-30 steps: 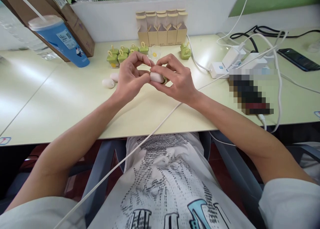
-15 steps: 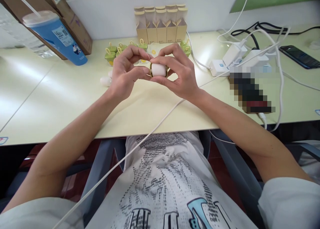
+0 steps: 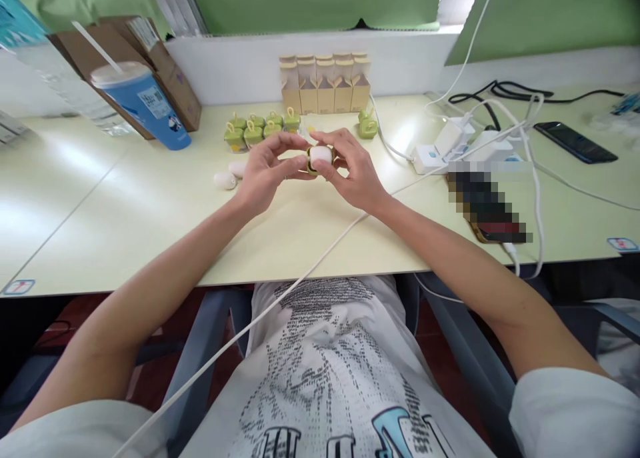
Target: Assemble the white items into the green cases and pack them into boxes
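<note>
Both my hands meet above the middle of the pale yellow table [image 3: 125, 218]. Between them is a small white oval piece with a green rim [image 3: 321, 156]. My left hand [image 3: 265, 171] pinches its left side with thumb and fingertips. My right hand [image 3: 350, 171] grips it from the right, fingers curled round it. Two loose white oval pieces [image 3: 230, 175] lie on the table just left of my left hand. Behind my hands stand several small green box-shaped items with loops [image 3: 260, 130], with another green item [image 3: 367, 125] off to the right.
A row of tan cartons [image 3: 325, 85] stands at the back wall. A blue cup with a straw [image 3: 143, 105] and a brown box [image 3: 165, 71] are at back left. A power strip with cables [image 3: 460, 145], a blurred-out object and a phone [image 3: 575, 141] lie to the right.
My hands lifted the white piece off the table and turned it so its green rim shows. The camera has tilted up, so everything sits lower in view.
</note>
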A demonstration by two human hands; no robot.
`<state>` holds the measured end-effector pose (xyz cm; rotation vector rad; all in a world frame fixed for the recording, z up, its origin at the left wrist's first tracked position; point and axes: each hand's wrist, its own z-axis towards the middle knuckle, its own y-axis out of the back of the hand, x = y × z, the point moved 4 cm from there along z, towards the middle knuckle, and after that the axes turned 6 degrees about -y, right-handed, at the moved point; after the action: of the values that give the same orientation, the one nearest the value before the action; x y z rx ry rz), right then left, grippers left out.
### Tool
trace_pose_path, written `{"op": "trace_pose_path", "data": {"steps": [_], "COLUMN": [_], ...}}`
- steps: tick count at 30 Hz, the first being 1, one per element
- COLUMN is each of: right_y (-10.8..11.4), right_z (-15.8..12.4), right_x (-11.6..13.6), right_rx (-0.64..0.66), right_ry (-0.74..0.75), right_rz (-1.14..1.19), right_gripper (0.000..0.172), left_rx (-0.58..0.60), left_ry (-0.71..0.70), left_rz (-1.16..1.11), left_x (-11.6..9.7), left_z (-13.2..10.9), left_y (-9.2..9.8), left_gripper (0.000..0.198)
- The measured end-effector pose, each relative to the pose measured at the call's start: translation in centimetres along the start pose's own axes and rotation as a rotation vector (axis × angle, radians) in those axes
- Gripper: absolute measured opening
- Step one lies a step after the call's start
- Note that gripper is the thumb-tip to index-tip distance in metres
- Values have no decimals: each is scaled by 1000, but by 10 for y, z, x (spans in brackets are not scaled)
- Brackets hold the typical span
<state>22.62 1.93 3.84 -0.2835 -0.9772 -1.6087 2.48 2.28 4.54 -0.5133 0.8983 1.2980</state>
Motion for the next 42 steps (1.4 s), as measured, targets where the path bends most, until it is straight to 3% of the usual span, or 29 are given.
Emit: {"op": "trace_pose_path", "data": {"steps": [6, 11, 16, 19, 22, 24, 27, 30, 33, 37, 39, 42], "right_y": [3, 2, 9, 4, -12, -20, -22, -21, -21, -21, -20, -15], "right_z": [0, -1, 0, -3, -8, -10, -8, -6, -5, -6, -6, -4], "right_x": [3, 10, -1, -12, -24, -31, -37, -41, -39, -33, -30, -31], "right_rx": [-44, -68, -156, -163, -165, -189, -244, -198, -85, 24, 28, -71], "right_ry": [-313, -389, -474, -538, -673, -717, -671, -647, -650, -631, -615, -654], "right_rz": [346, 517, 434, 419, 412, 340, 235, 315, 455, 434, 417, 499], "right_gripper": [77, 64, 48, 41, 35, 28, 20, 27, 49, 77, 79, 73], "left_rx": [31, 38, 131, 104, 103, 170, 237, 159, 83, 78, 92, 79], "left_ry": [-81, -151, -235, -195, -118, -58, -17, -5, 15, -100, -164, -182], "left_rz": [201, 420, 387, 383, 366, 336, 289, 302, 316, 387, 425, 476], "left_x": [-9, -13, -16, -13, -4, 4, 13, 19, 23, 18, 15, 17], "left_z": [-2, -5, -9, -10, -10, -11, -12, -10, -7, -6, -6, -3], "left_y": [-3, -3, -14, -16, -15, -18, -23, -21, -12, -7, -9, -5], "left_gripper": [64, 54, 43, 25, 20, 27, 50, 55, 55, 57, 59, 64]}}
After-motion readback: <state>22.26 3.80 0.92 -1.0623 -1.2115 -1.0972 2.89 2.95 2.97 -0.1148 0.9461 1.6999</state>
